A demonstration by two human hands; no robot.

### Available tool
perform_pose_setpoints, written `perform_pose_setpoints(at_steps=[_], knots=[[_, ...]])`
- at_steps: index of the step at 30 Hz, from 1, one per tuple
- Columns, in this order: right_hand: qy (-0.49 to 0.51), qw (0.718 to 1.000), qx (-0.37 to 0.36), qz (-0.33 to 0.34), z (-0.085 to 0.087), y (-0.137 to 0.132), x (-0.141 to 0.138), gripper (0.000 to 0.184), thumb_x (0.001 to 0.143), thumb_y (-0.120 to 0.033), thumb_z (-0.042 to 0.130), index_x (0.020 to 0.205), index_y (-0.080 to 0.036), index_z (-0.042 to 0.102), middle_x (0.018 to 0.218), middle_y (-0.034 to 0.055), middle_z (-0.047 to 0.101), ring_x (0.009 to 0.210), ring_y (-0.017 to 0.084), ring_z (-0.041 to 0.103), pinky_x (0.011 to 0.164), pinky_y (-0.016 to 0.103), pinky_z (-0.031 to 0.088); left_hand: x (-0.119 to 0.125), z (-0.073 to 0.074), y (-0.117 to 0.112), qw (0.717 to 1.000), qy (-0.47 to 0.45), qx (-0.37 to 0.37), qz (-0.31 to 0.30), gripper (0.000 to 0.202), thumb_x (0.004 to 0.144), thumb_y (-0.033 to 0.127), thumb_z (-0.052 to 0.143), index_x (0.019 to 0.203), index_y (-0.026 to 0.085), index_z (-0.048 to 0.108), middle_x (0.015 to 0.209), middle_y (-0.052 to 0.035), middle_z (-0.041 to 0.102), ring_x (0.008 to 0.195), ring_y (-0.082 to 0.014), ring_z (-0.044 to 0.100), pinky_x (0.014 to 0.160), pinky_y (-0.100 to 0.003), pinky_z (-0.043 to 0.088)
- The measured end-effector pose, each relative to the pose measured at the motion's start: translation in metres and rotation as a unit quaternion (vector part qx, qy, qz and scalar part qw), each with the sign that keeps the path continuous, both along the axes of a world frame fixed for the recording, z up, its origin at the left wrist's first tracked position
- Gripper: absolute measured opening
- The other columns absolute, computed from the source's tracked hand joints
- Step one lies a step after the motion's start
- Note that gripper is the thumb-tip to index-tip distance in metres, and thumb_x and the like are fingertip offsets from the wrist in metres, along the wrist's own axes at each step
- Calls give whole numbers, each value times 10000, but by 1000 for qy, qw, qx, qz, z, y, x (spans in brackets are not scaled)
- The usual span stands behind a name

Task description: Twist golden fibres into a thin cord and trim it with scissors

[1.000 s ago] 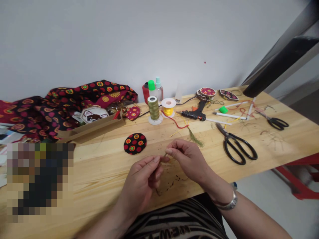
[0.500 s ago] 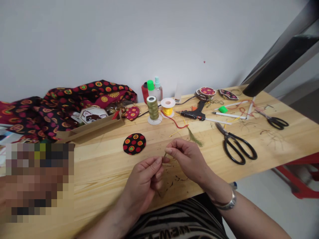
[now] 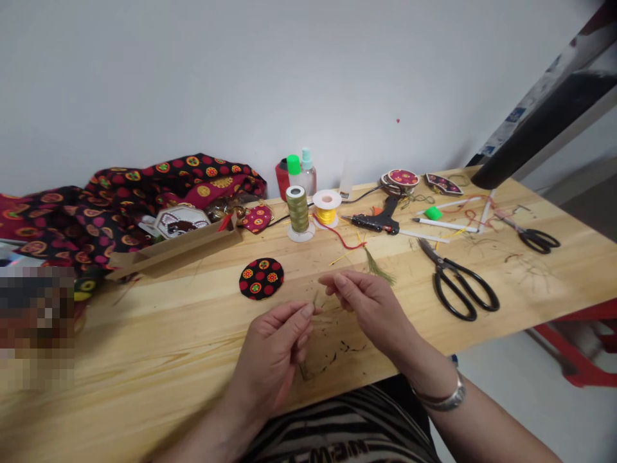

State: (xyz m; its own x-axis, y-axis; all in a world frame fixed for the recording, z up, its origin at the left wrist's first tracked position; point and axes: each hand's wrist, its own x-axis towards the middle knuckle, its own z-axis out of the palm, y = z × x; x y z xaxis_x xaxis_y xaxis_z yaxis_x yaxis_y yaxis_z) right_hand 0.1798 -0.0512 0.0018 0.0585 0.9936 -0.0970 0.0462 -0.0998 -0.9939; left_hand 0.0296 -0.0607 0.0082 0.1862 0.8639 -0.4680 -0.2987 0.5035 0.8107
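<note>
My left hand (image 3: 277, 344) is closed in a pinch above the front of the table. From its fingertips sticks up a short olive-green thread bundle (image 3: 315, 297); the rest is hidden by my fingers. Just to the right, my right hand (image 3: 364, 299) has its thumb and forefinger pressed together, a little apart from the left. Whatever lies between them is too small to make out. Beyond my right hand an olive thread tassel (image 3: 378, 265) lies on the wood, by a red cord (image 3: 343, 239). A round patterned fabric piece (image 3: 261, 278) rests beyond my left hand.
Large black-handled scissors (image 3: 463, 286) lie right of my hands, smaller scissors (image 3: 538, 240) farther right. Behind stand an olive thread spool (image 3: 297, 211), a yellow cord spool (image 3: 326, 209) and a glue gun (image 3: 376, 222). A cardboard tray (image 3: 178, 251) and patterned cloth (image 3: 106, 193) fill the left.
My right fingers have moved slightly away from the left fingertips, so the thread bundle's upper end shows. The blurred patch at the left edge has shifted left and shrunk.
</note>
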Motion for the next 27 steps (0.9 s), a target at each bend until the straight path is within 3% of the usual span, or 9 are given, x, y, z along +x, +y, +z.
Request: perform_pose_setpoints(at_steps=[4, 7, 12, 17, 23, 27], knots=[[120, 985, -111, 56, -3, -5, -3, 262, 732, -396, 651, 803, -157, 734, 609, 2, 613, 472, 65, 359, 445, 213, 272, -1, -1, 0, 999, 20, 40, 0, 122, 705, 264, 710, 750, 151, 724, 458, 65, 406, 427, -48, 301, 395, -173, 216], [193, 969, -140, 58, -3, -7, -8, 219, 638, -333, 733, 788, -174, 745, 608, -5, 625, 492, 63, 383, 460, 207, 276, -3, -4, -1, 995, 59, 80, -22, 126, 745, 276, 680, 795, 169, 726, 480, 61, 423, 446, -56, 322, 418, -187, 232], [225, 965, -129, 33, 1, -6, -15, 153, 576, -246, 760, 710, -176, 742, 616, -12, 637, 528, 69, 427, 502, 216, 316, -8, -10, -2, 983, 127, 115, -63, 145, 785, 303, 645, 820, 184, 719, 515, 55, 427, 485, -72, 337, 452, -206, 249], [233, 965, -116, 23, 2, -4, -16, 129, 585, -223, 742, 551, -153, 639, 533, -46, 559, 497, 58, 392, 506, 218, 298, -10, -11, -2, 984, 122, 104, -83, 158, 789, 324, 637, 807, 183, 706, 518, 58, 405, 488, -78, 310, 454, -212, 230], [173, 982, -78, 19, 6, -2, -13, 141, 622, -220, 704, 557, -152, 599, 549, -49, 524, 531, 72, 391, 545, 227, 329, -4, 1, 1, 997, 7, 40, -66, 197, 744, 310, 665, 639, 144, 670, 505, 37, 452, 465, -68, 300, 431, -195, 214], [136, 989, -54, 23, 8, 2, -11, 147, 642, -219, 685, 557, -159, 583, 571, -40, 535, 573, 87, 427, 583, 235, 358, -2, 4, 4, 997, -28, 10, -66, 150, 698, 279, 710, 755, 141, 721, 506, 26, 501, 453, -58, 319, 421, -182, 203]])
